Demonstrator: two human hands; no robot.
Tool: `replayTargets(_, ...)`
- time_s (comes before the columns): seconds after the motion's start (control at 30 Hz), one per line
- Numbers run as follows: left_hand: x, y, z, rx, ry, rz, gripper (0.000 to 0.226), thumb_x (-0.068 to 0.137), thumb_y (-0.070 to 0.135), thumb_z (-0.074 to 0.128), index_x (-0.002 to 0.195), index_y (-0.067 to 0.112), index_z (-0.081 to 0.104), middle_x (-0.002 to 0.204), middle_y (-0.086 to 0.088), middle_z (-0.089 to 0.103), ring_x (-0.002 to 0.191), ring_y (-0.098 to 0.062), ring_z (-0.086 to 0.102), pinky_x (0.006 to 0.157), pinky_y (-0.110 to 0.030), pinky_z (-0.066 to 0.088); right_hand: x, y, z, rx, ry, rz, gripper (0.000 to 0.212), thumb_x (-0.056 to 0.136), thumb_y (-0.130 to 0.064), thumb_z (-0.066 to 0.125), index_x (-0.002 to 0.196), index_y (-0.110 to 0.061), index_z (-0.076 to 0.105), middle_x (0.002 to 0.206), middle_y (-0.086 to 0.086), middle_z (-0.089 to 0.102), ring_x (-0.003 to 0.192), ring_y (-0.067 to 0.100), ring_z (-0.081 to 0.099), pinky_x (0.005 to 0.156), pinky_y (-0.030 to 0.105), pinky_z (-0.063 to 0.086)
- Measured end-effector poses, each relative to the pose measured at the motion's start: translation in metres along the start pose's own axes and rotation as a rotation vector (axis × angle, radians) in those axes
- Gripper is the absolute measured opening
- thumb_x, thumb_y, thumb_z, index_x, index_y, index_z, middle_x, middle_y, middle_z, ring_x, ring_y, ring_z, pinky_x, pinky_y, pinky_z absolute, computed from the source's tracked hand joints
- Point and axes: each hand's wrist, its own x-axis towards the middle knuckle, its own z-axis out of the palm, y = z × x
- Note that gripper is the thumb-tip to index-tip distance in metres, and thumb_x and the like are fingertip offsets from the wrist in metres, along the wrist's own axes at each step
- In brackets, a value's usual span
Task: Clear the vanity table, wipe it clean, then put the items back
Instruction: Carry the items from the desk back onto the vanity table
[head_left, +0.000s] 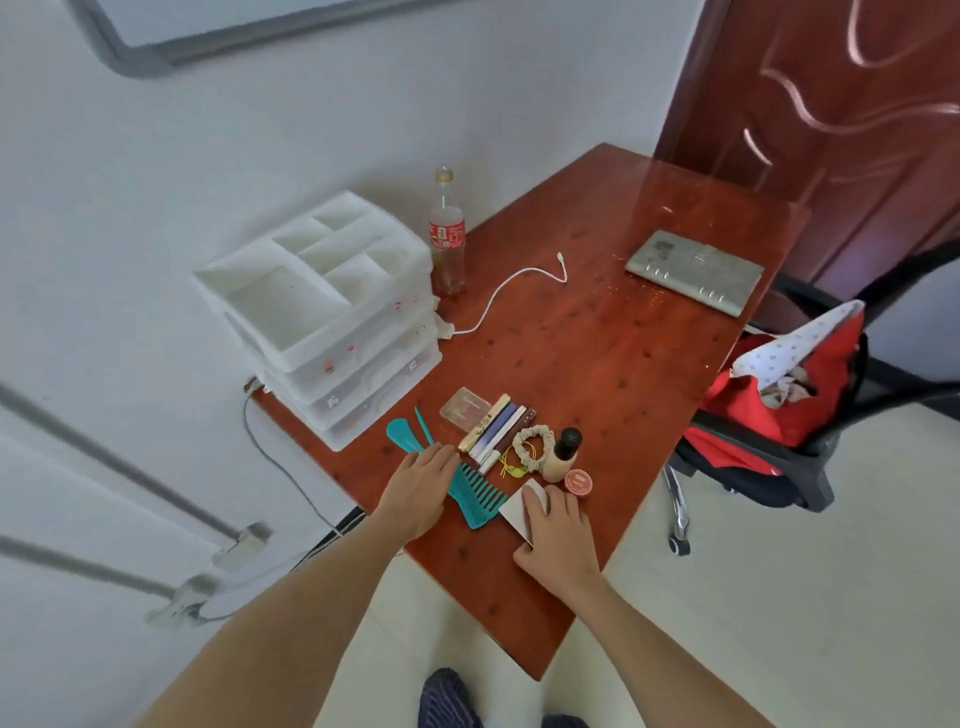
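Observation:
On the red-brown vanity table (613, 353), small items lie grouped near the front edge. My left hand (421, 486) rests flat, fingers straight, on a teal wide-tooth comb (475, 493), beside a teal tail comb (423, 426). My right hand (558, 540) lies over a white card-like item (517, 512), fingers on top of it. Beyond them are a clear compact (465, 408), several pen-like tubes (498, 431), a beige scrunchie (532, 441), a dark-capped bottle (563, 452) and a small red tin (579, 482).
A white drawer organiser (322, 312) stands at the table's left by the wall, with a cola bottle (447, 234) and a white cable (514, 291) behind it. A grey notebook (693, 270) lies at the far right. An office chair with a red bag (779, 400) stands right of the table.

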Motion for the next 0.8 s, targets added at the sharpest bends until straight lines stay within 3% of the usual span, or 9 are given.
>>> replayTargets(0.1,0.015,-0.017,0.006,0.048,-0.035,0.066,0.059,0.093,0.014,0.05,0.146,0.015,0.024,0.153,-0.006,0.023,0.142,-0.024,0.017,0.115,-0.038,0.017,0.004,-0.004,0.0,0.049,-0.016,0.053,0.08,0.078,-0.039,0.058,0.146,-0.023,0.019,0.14,0.004,0.031,0.13,0.022,0.026,0.106,0.035,0.03)
replayTargets(0.23,0.028,-0.027,0.008,0.104,0.01,0.13,0.041,0.091,0.018,0.054,0.13,0.015,0.041,0.136,-0.007,0.042,0.128,-0.023,0.035,0.107,-0.035,0.032,0.006,-0.008,0.0,0.072,-0.037,0.109,0.081,0.078,-0.039,0.062,0.145,-0.025,0.018,0.14,0.004,0.031,0.13,0.021,0.025,0.108,0.036,0.028)
replayTargets(0.4,0.032,-0.03,0.009,0.158,-0.016,0.148,0.033,0.09,0.018,0.056,0.121,0.014,0.044,0.128,-0.007,0.047,0.12,-0.022,0.041,0.1,-0.033,0.039,0.009,-0.016,0.0,0.105,-0.049,0.195,0.089,0.077,-0.036,0.068,0.146,-0.026,0.014,0.14,0.005,0.029,0.131,0.024,0.023,0.108,0.04,0.028)
replayTargets(0.7,0.018,-0.047,0.006,0.17,-0.002,0.128,0.024,0.096,0.028,0.044,0.117,0.018,0.05,0.123,-0.001,0.053,0.113,-0.018,0.05,0.1,-0.032,0.039,0.001,-0.021,0.004,0.027,0.034,0.223,0.088,0.079,-0.04,0.063,0.146,-0.031,0.008,0.145,0.005,0.023,0.13,0.025,0.025,0.108,0.041,0.027)
replayTargets(0.8,0.004,-0.047,-0.006,0.091,0.009,0.09,0.02,0.097,0.033,0.04,0.108,0.02,0.05,0.113,0.002,0.062,0.1,-0.015,0.06,0.092,-0.029,0.043,-0.004,-0.018,0.005,-0.025,0.049,0.154,0.087,0.078,-0.043,0.06,0.146,-0.032,0.007,0.145,0.006,0.023,0.131,0.025,0.025,0.104,0.041,0.03)
